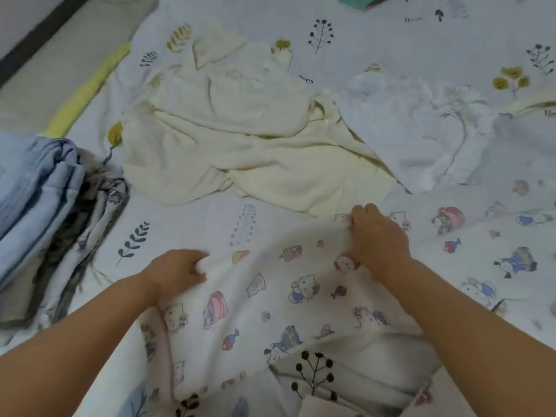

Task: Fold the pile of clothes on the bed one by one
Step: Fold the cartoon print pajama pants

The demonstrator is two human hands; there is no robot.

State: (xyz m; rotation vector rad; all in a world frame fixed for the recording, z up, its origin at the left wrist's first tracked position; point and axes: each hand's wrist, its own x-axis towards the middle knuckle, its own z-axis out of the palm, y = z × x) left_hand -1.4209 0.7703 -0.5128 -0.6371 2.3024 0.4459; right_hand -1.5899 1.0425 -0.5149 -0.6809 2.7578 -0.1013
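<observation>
Head view: left hand [177, 270] and right hand [377, 239] each pinch the cartoon-print cloth [301, 311] edge at lower centre, their grip likely stretching it flat for folding.

**Soft, matt cloth everywhere**

Under your hands you have the cartoon-print garment [270, 296]: thin, soft, matt cotton-like cloth, wrinkled. The cream garment [240, 139] looks a little thicker, with a fine ribbed or knitted surface, also matt. The white piece [406, 130] seems light and crumpled. The bed sheet [391, 40] is smooth printed fabric. The folded stack [45, 206] shows quilted blue cloth.
</observation>
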